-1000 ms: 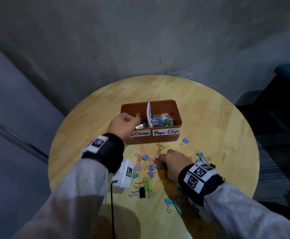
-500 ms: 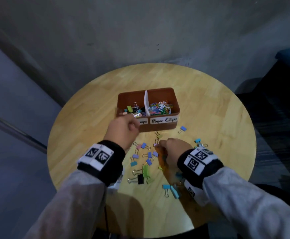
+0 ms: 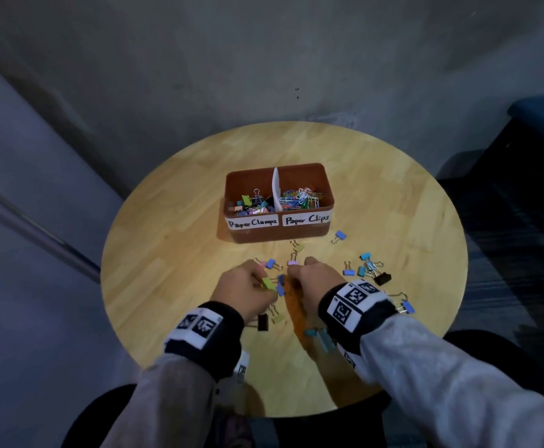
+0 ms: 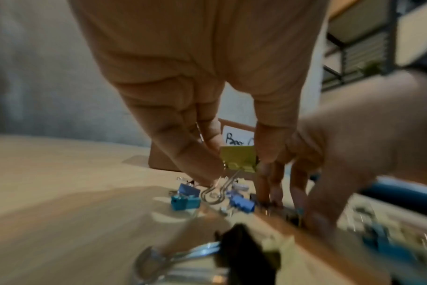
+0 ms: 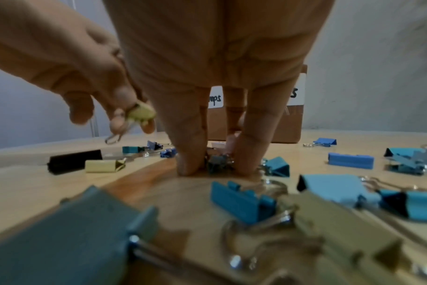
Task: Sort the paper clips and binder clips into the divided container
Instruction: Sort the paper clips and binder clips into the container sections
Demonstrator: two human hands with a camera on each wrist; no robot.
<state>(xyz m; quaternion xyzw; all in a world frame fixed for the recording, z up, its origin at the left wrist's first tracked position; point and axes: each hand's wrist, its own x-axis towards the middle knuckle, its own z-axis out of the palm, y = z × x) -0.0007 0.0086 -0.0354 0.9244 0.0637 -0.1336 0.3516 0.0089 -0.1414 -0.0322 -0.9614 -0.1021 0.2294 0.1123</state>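
Already the left hand (image 3: 248, 287) pinched a yellow-green binder clip (image 4: 239, 158) just above the table (image 3: 173, 253), near the divided container (image 3: 277, 232); the right hand (image 3: 316, 282) pressed extended fingertips (image 5: 192, 165) around a small grey clip (image 5: 217, 164), grasp unclear. Light, stiff, springy: best taken by the folded body, not the slippery wire loops

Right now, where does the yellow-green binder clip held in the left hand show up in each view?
Head: yellow-green binder clip at centre, at the left hand fingertips.
Left wrist: centre, pinched, wire handles hanging down.
Right wrist: upper left, off the table.
Shared landmark: the brown container with white labels, behind the clip.
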